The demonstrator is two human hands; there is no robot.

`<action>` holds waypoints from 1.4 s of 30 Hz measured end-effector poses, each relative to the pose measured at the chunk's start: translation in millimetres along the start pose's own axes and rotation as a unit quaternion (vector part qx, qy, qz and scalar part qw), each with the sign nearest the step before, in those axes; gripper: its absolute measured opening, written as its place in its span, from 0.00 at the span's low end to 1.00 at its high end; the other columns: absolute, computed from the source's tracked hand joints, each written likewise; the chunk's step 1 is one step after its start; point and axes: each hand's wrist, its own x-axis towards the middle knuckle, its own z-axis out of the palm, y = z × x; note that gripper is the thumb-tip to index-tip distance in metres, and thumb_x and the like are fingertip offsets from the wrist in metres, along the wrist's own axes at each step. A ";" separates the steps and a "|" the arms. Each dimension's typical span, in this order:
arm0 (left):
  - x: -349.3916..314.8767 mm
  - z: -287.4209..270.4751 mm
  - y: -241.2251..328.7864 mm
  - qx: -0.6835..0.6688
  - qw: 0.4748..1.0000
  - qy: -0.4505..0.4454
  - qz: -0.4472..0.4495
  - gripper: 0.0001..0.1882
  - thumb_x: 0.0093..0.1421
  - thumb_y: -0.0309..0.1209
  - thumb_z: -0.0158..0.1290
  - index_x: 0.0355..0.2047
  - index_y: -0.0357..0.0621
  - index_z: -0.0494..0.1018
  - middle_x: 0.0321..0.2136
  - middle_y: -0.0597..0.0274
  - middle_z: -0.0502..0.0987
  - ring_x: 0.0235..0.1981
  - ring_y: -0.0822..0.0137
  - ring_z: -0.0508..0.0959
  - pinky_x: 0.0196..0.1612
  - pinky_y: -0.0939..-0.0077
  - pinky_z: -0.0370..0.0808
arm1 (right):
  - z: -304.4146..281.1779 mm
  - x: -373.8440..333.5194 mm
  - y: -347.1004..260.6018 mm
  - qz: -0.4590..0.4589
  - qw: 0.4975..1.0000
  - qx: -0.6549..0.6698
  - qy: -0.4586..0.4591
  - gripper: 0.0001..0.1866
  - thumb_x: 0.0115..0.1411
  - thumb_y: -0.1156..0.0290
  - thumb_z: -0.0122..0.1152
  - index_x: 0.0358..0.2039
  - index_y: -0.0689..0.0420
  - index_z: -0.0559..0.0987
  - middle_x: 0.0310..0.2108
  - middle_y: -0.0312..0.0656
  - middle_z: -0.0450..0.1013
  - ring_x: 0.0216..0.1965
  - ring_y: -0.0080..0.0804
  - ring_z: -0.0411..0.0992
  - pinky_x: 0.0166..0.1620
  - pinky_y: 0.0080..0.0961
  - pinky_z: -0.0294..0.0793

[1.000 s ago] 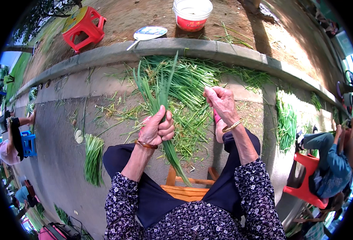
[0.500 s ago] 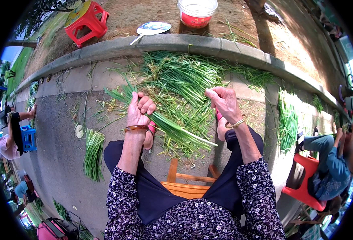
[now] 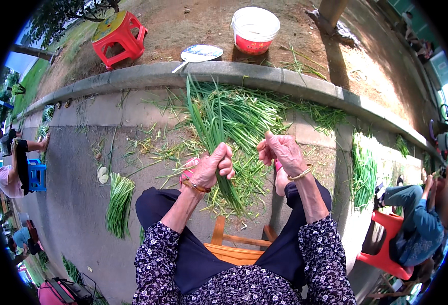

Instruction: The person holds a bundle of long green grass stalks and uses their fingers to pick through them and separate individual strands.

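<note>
My left hand [image 3: 211, 169] is wrapped around a bunch of long green chives [image 3: 208, 124]. The leafy ends fan out away from me, and the other ends point down between my knees. To its right, my right hand [image 3: 284, 153] is raised with curled fingers and the thumb close against them; anything in them is too small to make out. Beyond both hands lies a big heap of chives [image 3: 257, 113] against the kerb. Loose trimmed stalks and yellowish leaves [image 3: 249, 183] cover the ground below my hands.
A neat chive bundle [image 3: 119, 203] lies at left, another [image 3: 363, 173] at right. Past the kerb [image 3: 153, 76] are a red stool [image 3: 127, 43], a hand fan [image 3: 202, 53] and a white-and-red bucket [image 3: 255, 30]. A person [image 3: 419, 223] sits on a red chair at right.
My left hand has moved right and nearer me, turning the chives from slanting across to pointing mostly away from me. My right hand has come slightly nearer, its fingers still curled.
</note>
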 end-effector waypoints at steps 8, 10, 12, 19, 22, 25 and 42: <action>0.2 8.0 -1.3 0.057 0.998 0.013 -0.027 0.18 0.57 0.46 0.43 0.24 0.43 0.63 0.09 0.76 0.54 0.09 0.81 0.53 0.13 0.85 0.57 | -2.5 3.6 6.2 -0.061 0.998 0.024 0.009 0.09 0.56 0.68 0.51 0.31 0.60 0.75 0.21 0.33 0.72 0.16 0.14 0.65 0.19 0.10 0.66; -0.8 11.6 -1.3 0.085 0.996 0.025 -0.022 0.18 0.58 0.45 0.42 0.24 0.43 0.62 0.09 0.76 0.53 0.09 0.81 0.52 0.13 0.86 0.54 | -1.7 2.2 4.8 -0.066 0.997 0.029 0.009 0.09 0.55 0.68 0.51 0.31 0.60 0.75 0.21 0.33 0.72 0.16 0.14 0.65 0.20 0.10 0.66; -1.1 14.7 -0.5 0.125 0.991 0.034 -0.017 0.18 0.58 0.46 0.41 0.24 0.44 0.62 0.09 0.76 0.51 0.10 0.81 0.51 0.13 0.85 0.53 | -1.4 0.5 2.9 -0.070 0.997 0.028 -0.001 0.09 0.56 0.69 0.50 0.32 0.61 0.74 0.22 0.34 0.71 0.18 0.15 0.66 0.21 0.10 0.66; 6.7 5.8 -5.2 0.560 0.764 0.108 0.302 0.03 0.50 0.23 0.46 0.26 0.37 0.67 0.13 0.54 0.68 0.16 0.57 0.71 0.19 0.68 0.63 | 6.0 -3.6 -3.9 -0.033 0.999 0.015 -0.017 0.09 0.55 0.69 0.51 0.32 0.62 0.75 0.22 0.35 0.71 0.19 0.17 0.66 0.23 0.13 0.66; 6.5 2.7 -1.6 0.619 0.699 0.122 0.336 0.06 0.48 0.21 0.46 0.28 0.38 0.67 0.16 0.51 0.70 0.19 0.52 0.72 0.21 0.65 0.66 | 5.7 -4.5 -5.4 -0.027 0.999 0.015 -0.018 0.09 0.55 0.69 0.52 0.31 0.62 0.75 0.22 0.36 0.71 0.19 0.17 0.65 0.23 0.13 0.65; 4.8 7.7 3.9 0.682 0.627 0.141 0.349 0.11 0.44 0.21 0.48 0.32 0.39 0.68 0.20 0.52 0.72 0.21 0.53 0.73 0.23 0.65 0.68 | 6.5 -6.4 -9.3 -0.004 1.000 -0.008 -0.002 0.10 0.54 0.69 0.54 0.31 0.62 0.75 0.22 0.36 0.71 0.19 0.17 0.65 0.23 0.13 0.65; 3.7 -5.1 13.9 0.780 0.417 0.166 0.437 0.26 0.42 0.20 0.47 0.46 0.47 0.66 0.13 0.63 0.60 0.13 0.64 0.64 0.16 0.71 0.61 | -9.0 -8.7 3.7 -0.063 0.994 0.075 -0.046 0.15 0.51 0.70 0.55 0.39 0.64 0.72 0.29 0.38 0.72 0.24 0.18 0.68 0.26 0.13 0.67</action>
